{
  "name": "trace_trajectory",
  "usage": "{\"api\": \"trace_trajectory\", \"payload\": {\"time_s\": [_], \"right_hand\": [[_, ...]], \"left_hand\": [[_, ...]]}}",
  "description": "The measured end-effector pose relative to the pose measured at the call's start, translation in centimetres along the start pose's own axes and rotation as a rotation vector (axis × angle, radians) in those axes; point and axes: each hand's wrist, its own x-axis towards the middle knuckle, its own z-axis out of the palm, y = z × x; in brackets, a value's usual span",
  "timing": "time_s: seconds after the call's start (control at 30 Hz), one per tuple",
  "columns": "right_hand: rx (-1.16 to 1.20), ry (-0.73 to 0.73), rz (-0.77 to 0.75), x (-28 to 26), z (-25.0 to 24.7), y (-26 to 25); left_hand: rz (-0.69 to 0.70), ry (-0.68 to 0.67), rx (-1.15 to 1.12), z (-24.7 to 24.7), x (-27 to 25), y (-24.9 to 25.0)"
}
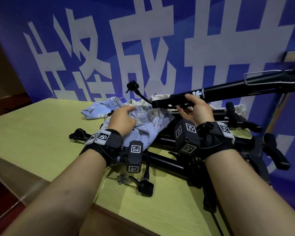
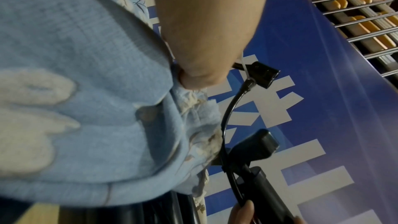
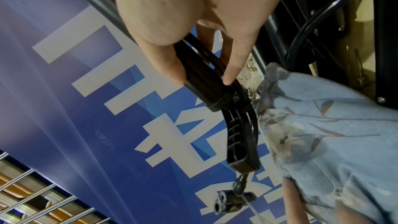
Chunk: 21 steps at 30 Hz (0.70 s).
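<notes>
Black pump (image 1: 228,87) slants up rightward, gripped by right hand (image 1: 197,108) (left hand (image 1: 122,120) clutches blue cloth (image 1: 148,126)).

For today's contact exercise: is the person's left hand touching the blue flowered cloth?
Touching. The head view shows the left hand gripping a bunched fold of the blue flowered cloth; the left wrist view shows the same pinch up close.
</notes>
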Motion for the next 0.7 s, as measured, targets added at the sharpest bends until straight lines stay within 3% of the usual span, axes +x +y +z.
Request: {"api": "trace_trajectory", "payload": {"time_s": [0.17,0.5,0.7], "right_hand": [[0.057,0.052,-0.034,0.1,-0.5,-0.3],[0.145,0.091,-0.089,0.6,-0.8,-1.3],[0.071,0.114,-0.145,0.7,-0.8,-1.3]], "left_hand": [[0.003,0.009,0.013,0.1,0.1,-0.5],[-0.173,-0.036,-0.105,0.0,1.4,-1.3],[-0.172,0.036,-0.278,-0.5,1.6,-1.3]]}}
